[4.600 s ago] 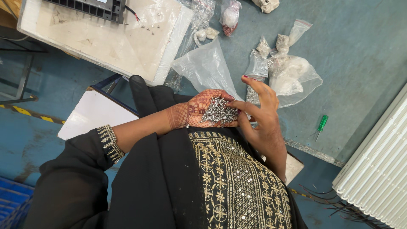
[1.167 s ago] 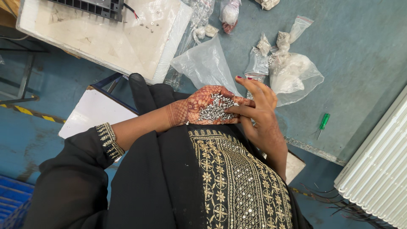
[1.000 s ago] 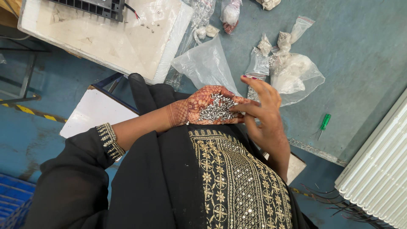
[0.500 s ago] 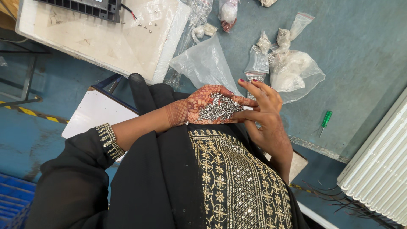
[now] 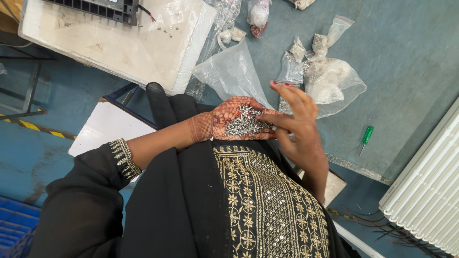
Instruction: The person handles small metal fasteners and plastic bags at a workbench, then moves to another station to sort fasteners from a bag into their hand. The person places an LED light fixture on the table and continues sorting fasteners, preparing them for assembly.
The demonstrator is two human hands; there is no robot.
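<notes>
Small screws heaped in a cupped palm, other hand picking at them.

We see the left hand (image 5: pixel 234 123) cupped palm-up, w/ a heap of small silver screws (image 5: pixel 247 123) lying in it, held just above the desk (image 5: pixel 406 52) edge, close to the body. The right hand (image 5: pixel 300 125) is spread, its fingertips (image 5: pixel 266 117) touching the heap; whether they pinch one screw we can't tell. Sorting looks, in our judgement, barely begun: most screws sit in the palm (none visibly set apart). On the desk: an empty clear bag (image 5: pixel 232 71), small bags (image 5: pixel 299 52) w/ pale contents, a bigger bag (image 5: pixel 332 83) w/ white parts, and a green screwdriver (image 5: pixel 366 135).
</notes>
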